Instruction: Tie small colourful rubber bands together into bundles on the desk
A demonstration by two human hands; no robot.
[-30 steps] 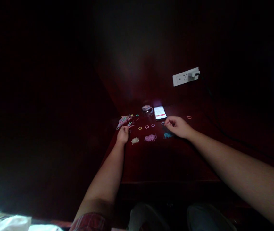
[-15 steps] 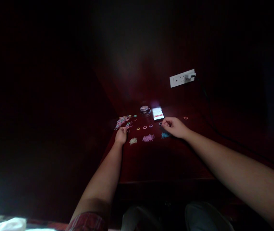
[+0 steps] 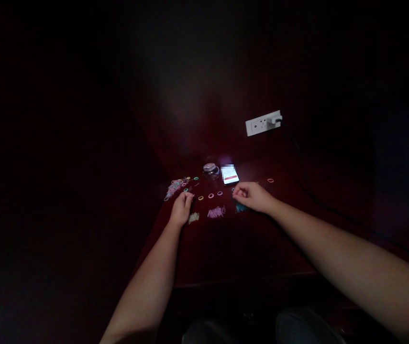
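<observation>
My left hand point(image 3: 181, 209) is closed in a pinch beside a mixed heap of small coloured elastic bands point(image 3: 174, 188). Whatever lies at its fingertips is too small to name. My right hand point(image 3: 253, 196) is closed too, its fingers curled together over a blue pile of bands point(image 3: 240, 208) that it partly hides. Between the hands lie a pale yellow pile point(image 3: 193, 218) and a purple pile point(image 3: 216, 212). Behind them runs a row of single rings: a yellow ring point(image 3: 200, 198), a pink ring point(image 3: 211, 196) and a purple ring point(image 3: 220, 193).
A clear lidded jar point(image 3: 210, 172) and a lit phone point(image 3: 230, 176) stand at the back of the dark red table point(image 3: 226, 253). An orange ring point(image 3: 270, 180) lies to the right. On the wall, a white socket point(image 3: 258, 125) holds a plug with a dark cable.
The view has shifted a little. My left hand has moved slightly right, closer to the yellow pile and ring. My right hand stays by the blue pile, still closed.
</observation>
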